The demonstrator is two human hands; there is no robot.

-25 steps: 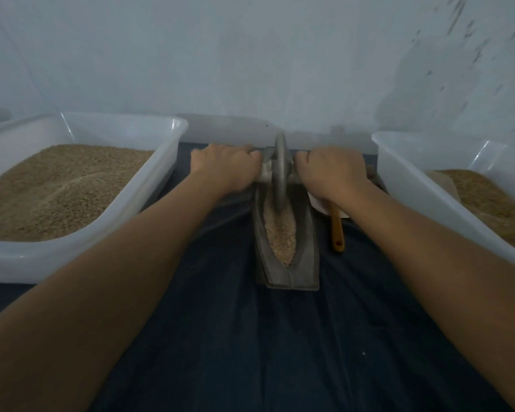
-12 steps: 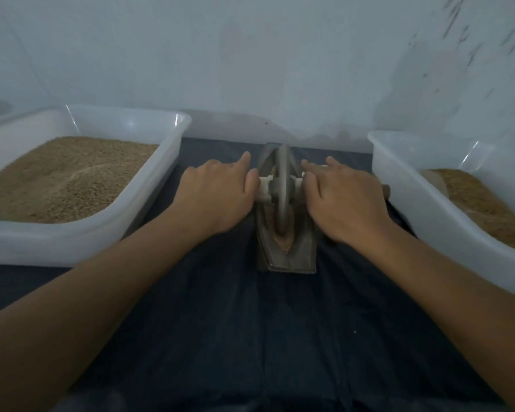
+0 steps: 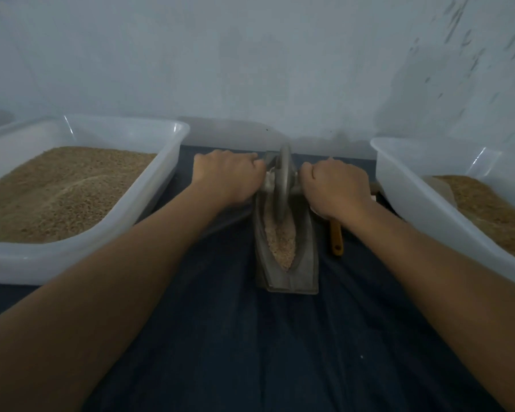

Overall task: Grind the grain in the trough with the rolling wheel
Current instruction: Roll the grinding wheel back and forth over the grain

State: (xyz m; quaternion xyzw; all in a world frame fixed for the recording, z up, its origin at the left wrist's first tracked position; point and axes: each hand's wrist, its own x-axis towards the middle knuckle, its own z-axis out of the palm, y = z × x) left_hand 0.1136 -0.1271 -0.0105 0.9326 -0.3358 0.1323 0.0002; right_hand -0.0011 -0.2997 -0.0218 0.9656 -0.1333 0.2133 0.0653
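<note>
- rolling wheel stands on edge at the far end of the trough; looks like heavy, stiff metal; take it by the axle
- left hand and right hand: each grip clamped on an axle end
- grain loose; likely to scatter
- table under dark cloth, may creep; pale wall close behind

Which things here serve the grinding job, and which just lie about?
In use: rolling wheel, trough, grain inside it, left hand and right hand gripping the axle.
Lying about: left tub, right tub, yellow-handled tool, dark cloth.
</note>
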